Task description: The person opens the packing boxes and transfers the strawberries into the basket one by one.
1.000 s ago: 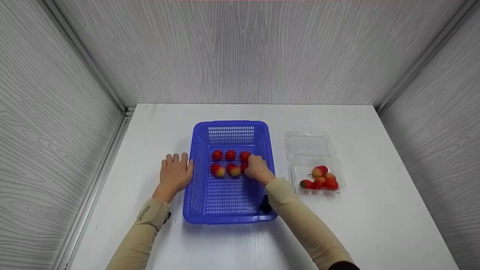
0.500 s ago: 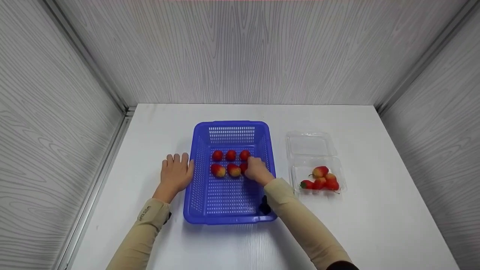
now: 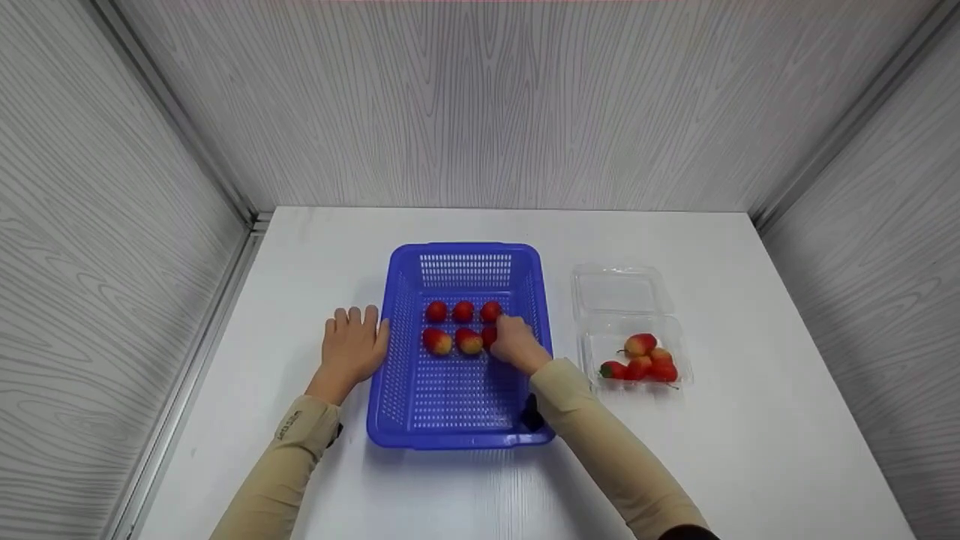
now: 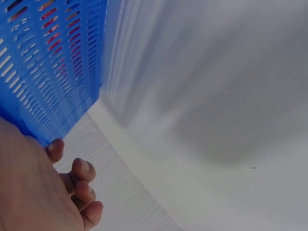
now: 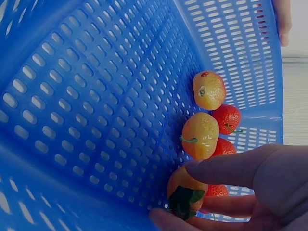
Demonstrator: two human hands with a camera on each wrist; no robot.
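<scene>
Right now the right hand (image 3: 516,343) holds one strawberry (image 5: 185,191) inside the blue basket (image 3: 459,430), a little right of the middle of the head view. The strawberry is red and orange-yellow, with a dark green leaf cap that points down in the right wrist view. The thumb is under it and a finger is over it, so the hand pinches it, and it is at the basket floor or very near it. Five other strawberries (image 3: 463,310) lie just left of the hand in two rows, three behind and two in front, close to each other.

The basket has tall walls with many slots. The hand is close to the right wall, so the room there is small. The lower half of the basket floor in the frame is free. To the right of the basket, a clear plastic box (image 3: 619,289) stands open on the white table (image 3: 705,450), with more strawberries in its nearer half.

The right forearm comes from the lower right of the frame and crosses over the basket's near right corner. The left hand (image 3: 352,349) lies flat on the table with relaxed, straight fingers, and its thumb side touches the left wall of the basket; it grasps nothing.
</scene>
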